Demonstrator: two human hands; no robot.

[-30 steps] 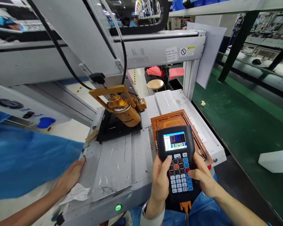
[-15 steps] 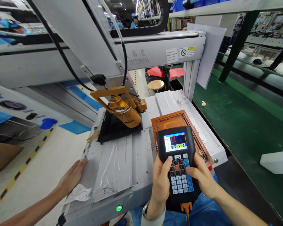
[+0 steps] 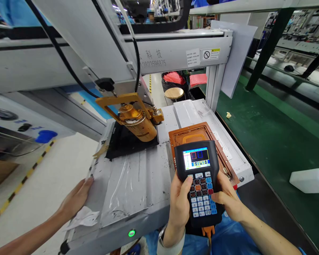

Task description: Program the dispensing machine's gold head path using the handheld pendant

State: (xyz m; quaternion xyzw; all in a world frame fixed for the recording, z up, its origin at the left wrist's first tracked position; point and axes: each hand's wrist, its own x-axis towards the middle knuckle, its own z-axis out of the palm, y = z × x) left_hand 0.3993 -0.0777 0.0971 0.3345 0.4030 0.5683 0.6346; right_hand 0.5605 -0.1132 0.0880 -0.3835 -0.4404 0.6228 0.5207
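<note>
1. Black plastic, lit by a small colour screen: a pendant [image 3: 198, 184] is held low at the front of the grey worktop [image 3: 127, 184], over the near end of a brown fixture tray [image 3: 175, 136].
2. The left hand [image 3: 179, 205] is closed round the pendant's left edge, with its thumb laid on the upper keys. The right hand [image 3: 228, 202] is clasped on the right edge, its thumb also set on the keypad.
3. Little is changed in that grip over the last second. Both thumbs are kept on the same rows of keys, and the screen [image 3: 196, 158] is shown with the same two boxes.
4. The gold head [image 3: 136, 120] is seen over the black plate [image 3: 117, 145] much where it was, so no clear travel can be read.
5. A co-worker's blue sleeve, which filled the left a second ago, is gone from view. That person's hand [image 3: 76, 200] is left flat on the worktop's left edge, beside a white wipe [image 3: 83, 217].
6. A green lamp [image 3: 132, 233] is lit on the machine's front.
</note>
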